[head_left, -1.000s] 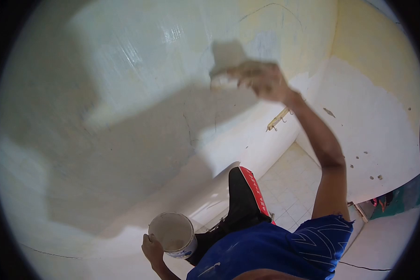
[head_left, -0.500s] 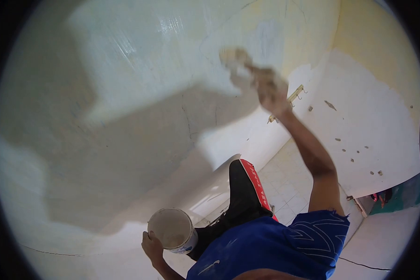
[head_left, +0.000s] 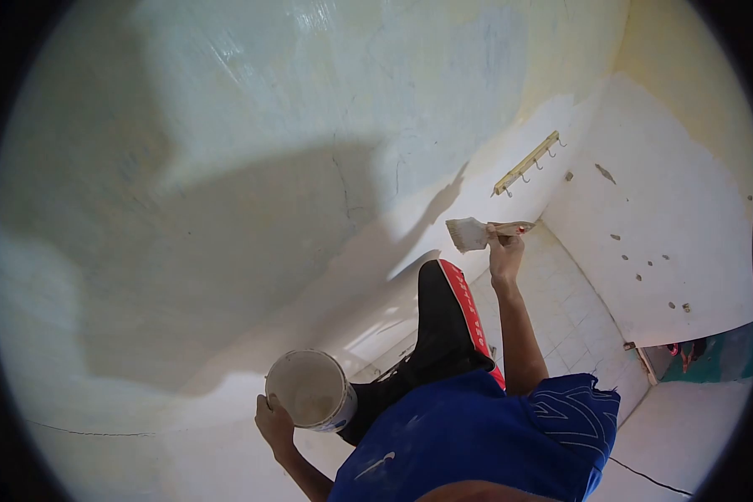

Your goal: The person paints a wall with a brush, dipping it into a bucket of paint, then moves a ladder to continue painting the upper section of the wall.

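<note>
My right hand is closed around the handle of a wide, flat paintbrush. Its bristles point left, apart from the wall, above my raised knee. At the lower left, my left hand grips the rim of a white paint bucket, which rests against my leg. The bucket's mouth faces up toward me, and a pale residue shows inside. In front of me the wall carries patchy bluish and yellowish paint, with wet, shiny streaks near the top.
A wooden hook rack is fixed to the wall right of centre. The right-hand wall has several chipped spots. Pale floor tiles lie below. A dark cable runs at the lower right, and a teal surface shows at the right.
My right hand has come down from the upper wall with the paintbrush, now near my knee. The left hand and bucket stay together, slightly higher in view.
</note>
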The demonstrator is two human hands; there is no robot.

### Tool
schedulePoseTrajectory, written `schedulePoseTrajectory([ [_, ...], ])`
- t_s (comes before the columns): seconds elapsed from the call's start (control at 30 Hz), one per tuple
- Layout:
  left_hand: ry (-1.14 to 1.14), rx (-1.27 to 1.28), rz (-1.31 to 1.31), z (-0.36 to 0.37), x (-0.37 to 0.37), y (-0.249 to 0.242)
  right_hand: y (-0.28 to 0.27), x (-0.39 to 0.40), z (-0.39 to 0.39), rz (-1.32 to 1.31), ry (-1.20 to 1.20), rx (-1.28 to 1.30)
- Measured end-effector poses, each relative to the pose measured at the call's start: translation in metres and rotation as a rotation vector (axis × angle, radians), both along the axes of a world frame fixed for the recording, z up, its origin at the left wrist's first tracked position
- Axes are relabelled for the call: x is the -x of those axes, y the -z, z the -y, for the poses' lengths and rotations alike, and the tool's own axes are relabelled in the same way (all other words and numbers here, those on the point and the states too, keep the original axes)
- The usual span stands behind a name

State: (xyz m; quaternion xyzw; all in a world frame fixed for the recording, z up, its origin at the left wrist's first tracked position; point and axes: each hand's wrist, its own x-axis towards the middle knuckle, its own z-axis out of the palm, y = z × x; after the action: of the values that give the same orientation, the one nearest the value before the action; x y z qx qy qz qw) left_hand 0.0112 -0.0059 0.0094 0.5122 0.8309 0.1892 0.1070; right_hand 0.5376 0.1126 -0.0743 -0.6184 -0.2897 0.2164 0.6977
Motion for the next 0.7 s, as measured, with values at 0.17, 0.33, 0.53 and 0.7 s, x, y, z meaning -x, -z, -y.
schedulePoseTrajectory([
  [0.17, 0.006, 0.021, 0.004, 0.000, 0.005, -0.001, 0.016, 0.035, -0.001, -0.192, -0.128, 0.124],
  [0.33, -0.028, 0.033, 0.017, -0.003, -0.002, -0.006, 0.010, 0.075, 0.009, -0.840, -0.531, 0.278],
  [0.53, 0.000, 0.010, 0.013, -0.004, -0.004, -0.009, -0.017, 0.143, 0.011, -1.180, -0.848, 0.280],
  [0.7, 0.015, -0.047, 0.035, -0.003, -0.007, -0.010, -0.049, 0.186, -0.004, -0.958, -1.067, 0.286],
])
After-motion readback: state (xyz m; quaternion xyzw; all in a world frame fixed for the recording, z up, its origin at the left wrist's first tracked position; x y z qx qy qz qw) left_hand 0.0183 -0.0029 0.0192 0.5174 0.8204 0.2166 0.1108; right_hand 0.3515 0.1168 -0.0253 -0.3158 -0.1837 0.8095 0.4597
